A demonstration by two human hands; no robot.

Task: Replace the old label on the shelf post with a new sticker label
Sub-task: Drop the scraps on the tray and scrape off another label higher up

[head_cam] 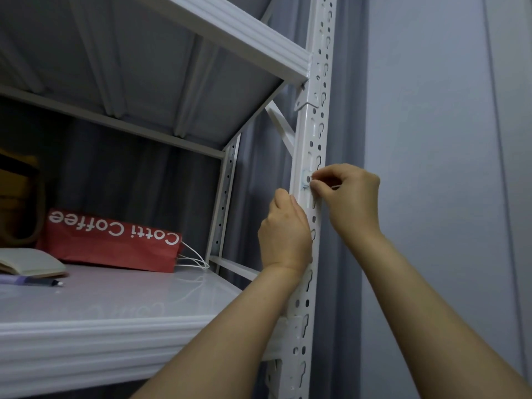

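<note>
1. The open cream-paged notebook (28, 262) and the dark pen (43, 282) lie at the far left of the white metal shelf (115, 312). Neither is in use.
2. The red paper bag printed "Cotti Coffee" (115, 240) lies flat behind them, well apart from the work point. A thin white cable (195, 262) trails from its right end.
3. The left hand (283, 234) is closed around the left edge of the white perforated metal shelf post (302, 139), just below the label. This grip appears to steady the post.
4. The old label (305, 180), a worn pale patch with bluish smudges, is on the front face of the shelf post, roughly midway between the two shelves. It covers one round hole.
5. The right hand (349, 194) is curled, its thumb and forefinger fingertips (315, 184) pinching at the right edge of the old label. Whether an edge has lifted is too small to tell.
6. Step in hand (judgement): removal of the old label, not yet complete.
7. Next move (judgement): draw the pinched edge slowly across the post, keeping the pull low against the metal so the paper does not tear. Clear any residue.
8. The new sticker label is not in view, so it must be fetched before application.
9. A grey curtain (342, 254) hangs just behind the post.
</note>
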